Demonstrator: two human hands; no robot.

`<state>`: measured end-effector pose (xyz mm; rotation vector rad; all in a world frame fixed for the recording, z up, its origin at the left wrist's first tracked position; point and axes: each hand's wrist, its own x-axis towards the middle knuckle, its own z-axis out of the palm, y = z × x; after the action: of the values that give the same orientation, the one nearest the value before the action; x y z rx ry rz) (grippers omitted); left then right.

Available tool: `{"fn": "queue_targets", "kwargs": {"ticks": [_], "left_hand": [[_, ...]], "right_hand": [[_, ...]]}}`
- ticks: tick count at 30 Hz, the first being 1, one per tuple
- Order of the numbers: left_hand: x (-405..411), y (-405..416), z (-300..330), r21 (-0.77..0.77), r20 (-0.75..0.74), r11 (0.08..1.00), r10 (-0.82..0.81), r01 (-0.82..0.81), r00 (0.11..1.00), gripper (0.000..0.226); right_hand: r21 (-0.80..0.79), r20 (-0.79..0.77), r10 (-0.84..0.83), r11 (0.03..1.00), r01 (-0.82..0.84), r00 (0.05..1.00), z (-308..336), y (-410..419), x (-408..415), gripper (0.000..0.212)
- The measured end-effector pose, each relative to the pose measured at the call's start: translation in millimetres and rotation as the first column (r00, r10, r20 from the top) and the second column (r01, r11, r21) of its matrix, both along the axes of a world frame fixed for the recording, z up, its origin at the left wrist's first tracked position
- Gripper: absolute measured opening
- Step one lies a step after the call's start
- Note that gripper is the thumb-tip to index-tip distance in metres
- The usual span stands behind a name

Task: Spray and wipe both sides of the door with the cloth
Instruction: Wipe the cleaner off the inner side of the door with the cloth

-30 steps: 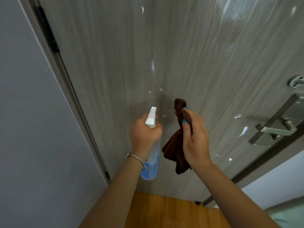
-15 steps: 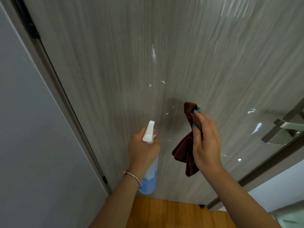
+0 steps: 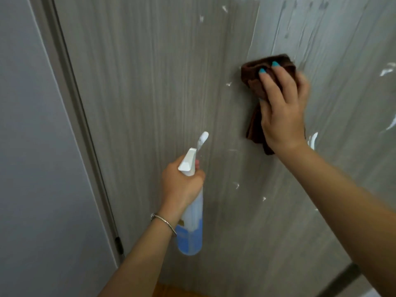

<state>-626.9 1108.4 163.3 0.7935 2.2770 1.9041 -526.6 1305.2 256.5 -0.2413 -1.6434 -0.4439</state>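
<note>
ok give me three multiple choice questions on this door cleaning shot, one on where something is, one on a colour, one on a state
1. Where is the cloth?
A. hanging on a hook
B. pressed on the door under the right hand
C. lying on the floor

2. What colour is the liquid in the spray bottle?
A. blue
B. red
C. green

3. What is the left hand doing?
A. resting flat on the door
B. hanging at the side with nothing in it
C. gripping the spray bottle

Answers:
1. B, the right hand's fingers lie over the brown cloth against the door panel.
2. A, the lower part of the clear bottle shows blue.
3. C, its fingers are curled round the bottle's neck below the white nozzle.
</note>
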Motion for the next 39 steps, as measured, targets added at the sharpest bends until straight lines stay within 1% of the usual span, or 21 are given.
{"fn": "queue_targets", "kwargs": {"ticks": [4,7,10,14,16,18,22,24,27,29,31,33,35,37,39], "left_hand": [[-5.4,7.2,-41.4,0.021,-0.032,1.000,-0.003,0.003,0.999,0.019],[-12.4,12.1,-60.6,0.018,-0.029,1.000,0.004,-0.003,1.000,0.018],[-18.2,17.1,-70.0,0.057,-0.009,0.998,-0.007,0.008,1.000,0.018],[-13.0,24.0,-69.1,0.111,-0.032,0.992,-0.061,0.064,0.998,0.002],[-10.2,26.7,-64.5,0.126,-0.059,0.988,-0.086,0.092,0.995,0.012],[-10.7,27.8,-57.1,0.119,-0.064,0.990,-0.066,0.074,0.996,0.018],[-8.2,26.2,-41.7,0.097,-0.084,0.995,-0.015,0.023,0.996,0.013],[-8.1,23.7,-35.2,0.106,-0.096,0.994,0.003,0.007,0.995,0.015],[-6.9,19.3,-27.0,0.101,-0.114,0.994,-0.021,0.033,0.993,0.012],[-2.7,18.0,-27.7,0.086,-0.117,0.994,-0.053,0.063,0.992,0.013],[3.1,18.2,-32.4,0.054,-0.113,0.996,-0.061,0.067,0.992,0.012],[7.6,19.2,-38.1,0.030,-0.111,0.998,-0.043,0.046,0.993,0.007],[10.7,20.7,-44.9,0.019,-0.110,0.999,-0.027,0.030,0.994,0.006],[16.8,22.2,-53.4,0.010,-0.123,0.998,-0.063,0.065,0.990,0.005],[25.6,23.9,-65.8,0.013,-0.131,0.991,-0.131,0.134,0.983,0.005]], "right_hand": [[0.228,-0.077,-0.116,0.965,0.131,0.990,-5.9,14.4,-10.8,0.031],[0.301,-0.106,-0.226,0.921,0.248,0.968,-8.5,15.6,-14.2,0.035],[0.301,-0.109,-0.253,0.913,0.274,0.961,-8.1,16.9,-15.3,0.038],[0.299,-0.141,-0.265,0.907,0.296,0.954,-8.1,19.3,-15.7,0.037],[0.294,-0.149,-0.271,0.906,0.304,0.951,-8.7,18.9,-17.3,0.036],[0.289,-0.162,-0.275,0.905,0.312,0.948,-8.0,18.8,-18.2,0.035],[0.279,-0.168,-0.284,0.905,0.322,0.944,-7.4,20.3,-17.7,0.034],[0.281,-0.183,-0.279,0.904,0.322,0.943,-8.4,20.5,-18.7,0.034],[0.280,-0.196,-0.261,0.909,0.309,0.945,-8.8,20.0,-20.4,0.033],[0.261,-0.153,-0.226,0.930,0.260,0.962,-7.9,20.5,-17.6,0.034],[0.249,-0.066,-0.185,0.949,0.196,0.980,-5.9,22.7,-8.4,0.036],[0.281,0.046,-0.201,0.943,0.180,0.978,-4.4,26.1,4.1,0.038],[0.329,0.133,-0.233,0.927,0.179,0.963,-1.9,28.7,15.9,0.040],[0.335,0.169,-0.226,0.929,0.160,0.959,0.2,29.1,22.6,0.041],[0.318,0.194,-0.232,0.934,0.163,0.953,-0.4,30.2,26.5,0.042]]}}
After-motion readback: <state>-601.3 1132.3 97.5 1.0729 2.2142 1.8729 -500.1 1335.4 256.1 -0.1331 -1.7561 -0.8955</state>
